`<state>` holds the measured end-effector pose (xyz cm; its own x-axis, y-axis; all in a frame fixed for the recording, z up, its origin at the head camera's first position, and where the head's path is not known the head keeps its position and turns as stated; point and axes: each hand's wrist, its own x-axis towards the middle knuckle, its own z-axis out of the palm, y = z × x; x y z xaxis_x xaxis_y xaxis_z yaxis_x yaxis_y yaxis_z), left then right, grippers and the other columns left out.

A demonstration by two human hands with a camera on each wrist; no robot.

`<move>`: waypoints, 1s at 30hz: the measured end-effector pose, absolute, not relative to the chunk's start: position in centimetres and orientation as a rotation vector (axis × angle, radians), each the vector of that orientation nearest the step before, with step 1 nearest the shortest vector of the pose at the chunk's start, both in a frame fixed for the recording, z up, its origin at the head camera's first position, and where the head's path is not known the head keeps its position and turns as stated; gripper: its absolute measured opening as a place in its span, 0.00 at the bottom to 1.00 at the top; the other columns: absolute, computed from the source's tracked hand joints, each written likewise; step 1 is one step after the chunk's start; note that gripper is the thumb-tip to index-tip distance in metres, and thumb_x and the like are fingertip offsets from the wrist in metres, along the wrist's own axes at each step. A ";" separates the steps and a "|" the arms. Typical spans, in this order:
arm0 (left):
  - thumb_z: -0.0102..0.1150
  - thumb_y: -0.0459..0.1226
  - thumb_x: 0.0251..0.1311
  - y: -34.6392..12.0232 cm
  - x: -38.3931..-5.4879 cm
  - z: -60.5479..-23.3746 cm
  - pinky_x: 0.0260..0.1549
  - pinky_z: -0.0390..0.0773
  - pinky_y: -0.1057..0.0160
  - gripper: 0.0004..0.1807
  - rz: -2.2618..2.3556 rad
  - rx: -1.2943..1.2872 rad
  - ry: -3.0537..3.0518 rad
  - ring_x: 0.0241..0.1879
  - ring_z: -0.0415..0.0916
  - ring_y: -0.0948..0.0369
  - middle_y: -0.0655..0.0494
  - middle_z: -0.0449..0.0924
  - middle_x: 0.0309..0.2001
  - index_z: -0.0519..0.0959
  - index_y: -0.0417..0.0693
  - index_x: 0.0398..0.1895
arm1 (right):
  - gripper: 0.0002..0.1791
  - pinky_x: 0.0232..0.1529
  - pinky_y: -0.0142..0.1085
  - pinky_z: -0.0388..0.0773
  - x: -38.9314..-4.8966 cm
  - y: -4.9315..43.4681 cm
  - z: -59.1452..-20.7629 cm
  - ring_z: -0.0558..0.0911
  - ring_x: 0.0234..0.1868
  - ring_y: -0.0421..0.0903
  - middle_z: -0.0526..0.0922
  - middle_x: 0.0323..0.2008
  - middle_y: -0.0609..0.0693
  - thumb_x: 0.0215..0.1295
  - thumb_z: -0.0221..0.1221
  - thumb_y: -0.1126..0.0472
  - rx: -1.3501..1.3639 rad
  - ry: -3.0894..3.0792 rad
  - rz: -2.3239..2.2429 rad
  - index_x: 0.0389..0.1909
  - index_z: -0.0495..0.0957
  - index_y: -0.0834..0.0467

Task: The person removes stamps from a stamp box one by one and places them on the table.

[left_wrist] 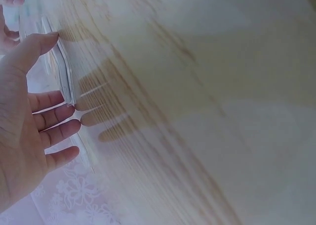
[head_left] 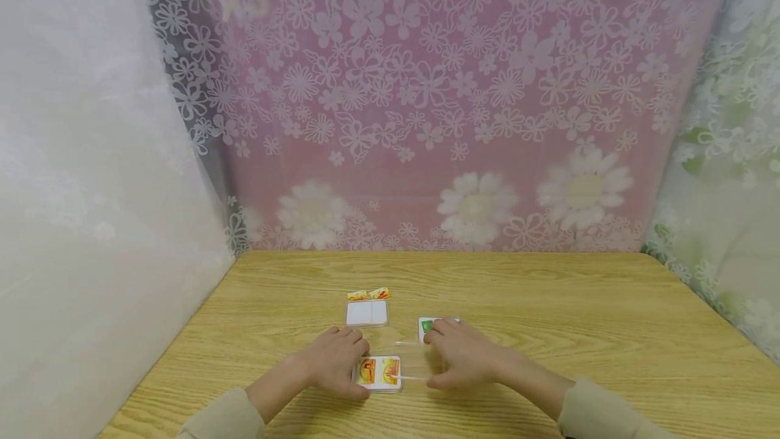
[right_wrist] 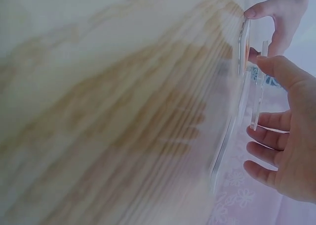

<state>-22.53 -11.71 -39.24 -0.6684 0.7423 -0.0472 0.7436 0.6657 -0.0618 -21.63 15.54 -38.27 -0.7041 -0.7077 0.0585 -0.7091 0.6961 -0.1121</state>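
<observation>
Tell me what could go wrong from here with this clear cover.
The right hand pinches the clear cover by its edges, so it might slip. It could also bump the green-pictured case close by that hand. If the left hand tilts the picture-card case, its cards might shift.

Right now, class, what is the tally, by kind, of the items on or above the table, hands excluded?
Flat plastic cases (white-topped case, green-marked case, orange-pictured case): 3
Small yellow-red pieces: 2
Clear plastic panel: 1
Total: 6
</observation>
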 end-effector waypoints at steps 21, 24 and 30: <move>0.56 0.63 0.47 -11.9 -23.0 -39.6 0.36 0.67 0.63 0.27 -0.145 1.280 2.842 0.34 0.61 0.66 0.65 0.65 0.33 0.73 0.54 0.40 | 0.31 0.50 0.43 0.69 -21.0 18.3 -37.8 0.69 0.49 0.44 0.71 0.45 0.46 0.50 0.65 0.44 1.223 -2.873 0.283 0.48 0.74 0.62; 0.56 0.63 0.47 -11.9 -23.0 -39.6 0.36 0.67 0.62 0.27 -0.137 1.278 2.837 0.34 0.62 0.66 0.65 0.65 0.34 0.74 0.54 0.40 | 0.31 0.49 0.42 0.69 -20.9 18.6 -38.0 0.69 0.48 0.43 0.70 0.44 0.44 0.50 0.65 0.43 1.236 -2.876 0.288 0.48 0.74 0.61; 0.56 0.63 0.47 -11.8 -22.8 -39.6 0.36 0.67 0.62 0.27 -0.130 1.261 2.828 0.34 0.61 0.66 0.65 0.65 0.33 0.74 0.54 0.41 | 0.33 0.48 0.41 0.69 -20.6 18.9 -38.5 0.67 0.46 0.42 0.70 0.44 0.44 0.51 0.64 0.41 1.273 -2.884 0.276 0.49 0.74 0.61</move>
<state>-22.80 -11.82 -39.55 -0.6683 0.7404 -0.0725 0.7439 0.6656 -0.0592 -20.58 18.89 -38.50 -0.6761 -0.7352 0.0488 -0.7311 0.6611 -0.1685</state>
